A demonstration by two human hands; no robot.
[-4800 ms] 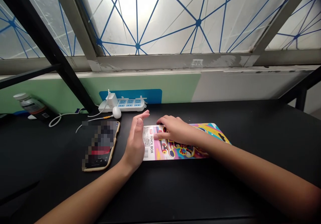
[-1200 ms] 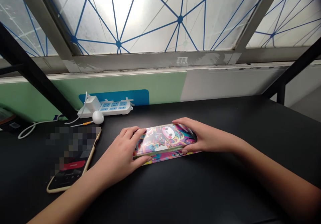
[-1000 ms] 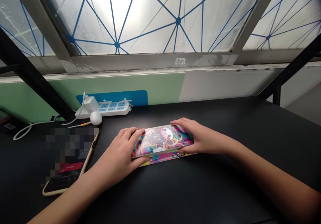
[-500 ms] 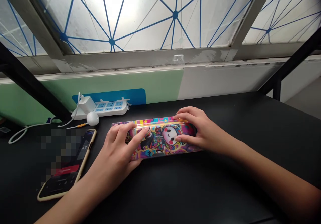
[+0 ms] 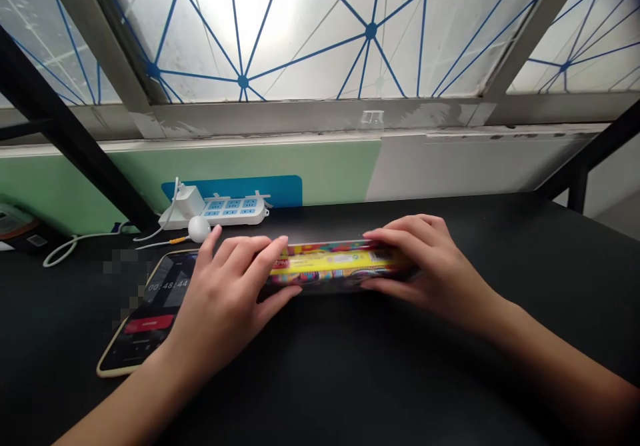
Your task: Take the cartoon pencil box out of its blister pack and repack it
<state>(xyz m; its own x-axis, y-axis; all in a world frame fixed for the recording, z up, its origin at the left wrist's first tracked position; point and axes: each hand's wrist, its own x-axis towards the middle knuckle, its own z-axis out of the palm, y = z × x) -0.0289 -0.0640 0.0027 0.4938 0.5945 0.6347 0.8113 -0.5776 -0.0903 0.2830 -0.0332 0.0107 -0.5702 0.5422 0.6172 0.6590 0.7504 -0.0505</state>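
Box [image 5: 327,261] is pretty loud: a long narrow side shows, with a bright yellow stripe down the middle, multicolor art along both edges and a red patch with pale lettering toward the left end. It's mid-scene at the bench [image 5: 350,379], gripped from both ends. Left hand [image 5: 227,293] has fingers on the far edge and thumb on the near one, spread only as wide as the box; right hand [image 5: 435,266] does the same at its end. Both ends are tucked behind the fingers, the small print's too blurry to read, and the lower part goes so dark I can't tell if it touches the bench. Phone [image 5: 150,323] at left is partly blocked by the left hand and pixelated nearby. Bottle [image 5: 23,229] at far left is cut off.
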